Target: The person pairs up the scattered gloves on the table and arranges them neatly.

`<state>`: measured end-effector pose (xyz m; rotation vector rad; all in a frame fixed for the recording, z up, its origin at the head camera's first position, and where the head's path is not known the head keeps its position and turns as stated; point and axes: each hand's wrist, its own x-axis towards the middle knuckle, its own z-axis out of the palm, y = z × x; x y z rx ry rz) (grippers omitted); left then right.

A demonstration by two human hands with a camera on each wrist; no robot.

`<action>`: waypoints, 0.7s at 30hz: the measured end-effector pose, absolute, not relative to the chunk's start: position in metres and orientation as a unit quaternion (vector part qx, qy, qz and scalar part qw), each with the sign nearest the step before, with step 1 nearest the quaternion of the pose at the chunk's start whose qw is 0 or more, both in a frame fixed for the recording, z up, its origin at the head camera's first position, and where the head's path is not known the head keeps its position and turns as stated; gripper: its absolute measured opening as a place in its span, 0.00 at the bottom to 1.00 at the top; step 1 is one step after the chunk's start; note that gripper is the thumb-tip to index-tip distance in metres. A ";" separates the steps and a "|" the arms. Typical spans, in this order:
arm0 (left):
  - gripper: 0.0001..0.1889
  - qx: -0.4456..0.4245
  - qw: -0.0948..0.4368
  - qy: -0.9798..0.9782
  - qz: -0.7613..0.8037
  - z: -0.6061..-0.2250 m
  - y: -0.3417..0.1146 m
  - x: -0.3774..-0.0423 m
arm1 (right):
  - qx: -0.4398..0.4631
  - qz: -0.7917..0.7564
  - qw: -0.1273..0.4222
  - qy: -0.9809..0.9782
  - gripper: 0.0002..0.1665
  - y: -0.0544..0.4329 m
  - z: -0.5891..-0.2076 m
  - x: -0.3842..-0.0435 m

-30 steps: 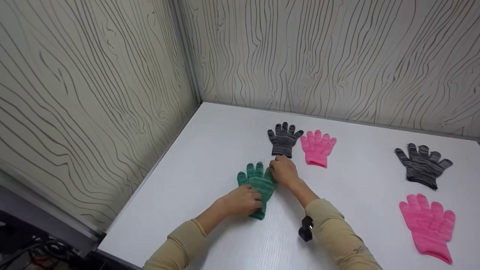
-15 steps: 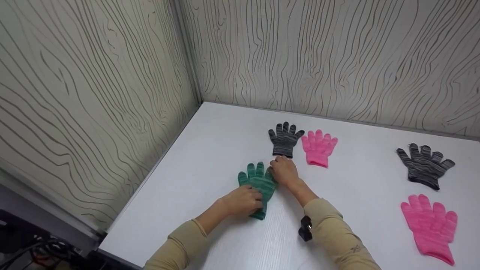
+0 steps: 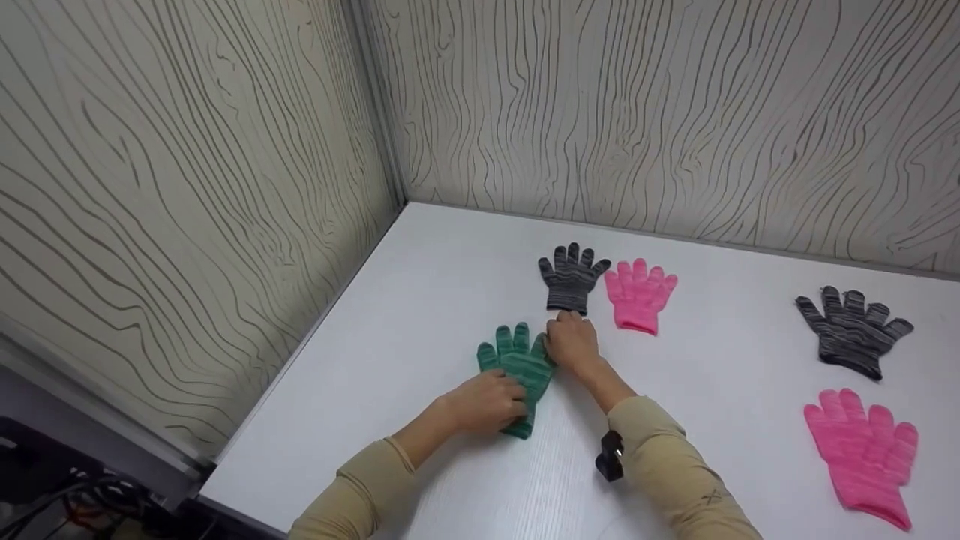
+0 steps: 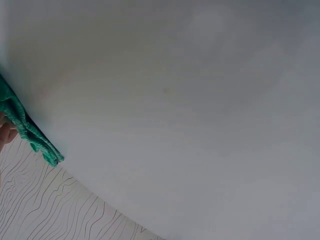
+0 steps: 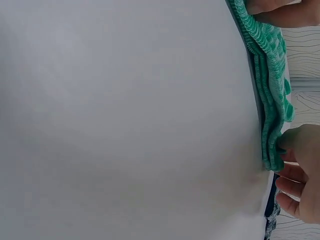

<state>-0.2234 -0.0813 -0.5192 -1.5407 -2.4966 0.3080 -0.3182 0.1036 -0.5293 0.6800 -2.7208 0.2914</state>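
A green striped knit glove (image 3: 517,367) lies flat on the white table in the head view, its fingers pointing away from me. My left hand (image 3: 487,401) is over its lower palm and cuff with curled fingers, hiding part of it. At the glove's right side my right hand (image 3: 572,339) pinches the thumb; the right wrist view shows that hand (image 5: 302,172) with thumb and fingers at the green glove's (image 5: 270,100) tip. Stacked layers show along the glove's edge there. In the left wrist view only the green glove's (image 4: 25,125) end and some fingers appear.
Behind my right hand lie a dark grey striped glove (image 3: 574,277) and a pink glove (image 3: 639,295), side by side. Farther right are another grey glove (image 3: 853,330) and a pink glove (image 3: 864,454). Patterned panels (image 3: 637,112) stand along the table's back and left edges.
My right hand has shifted very slightly at the green glove's thumb. The head view has drifted a little; the gloves and my left hand otherwise stay put.
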 end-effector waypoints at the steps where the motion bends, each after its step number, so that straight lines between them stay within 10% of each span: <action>1: 0.08 -0.521 0.097 -0.841 0.107 -0.519 -0.081 -0.223 | 0.239 0.100 0.162 -0.952 0.10 0.104 -0.530 -0.318; 21: 0.06 -0.526 0.149 -0.823 0.152 -0.526 -0.088 -0.220 | 0.388 0.132 0.187 -0.893 0.06 0.117 -0.528 -0.316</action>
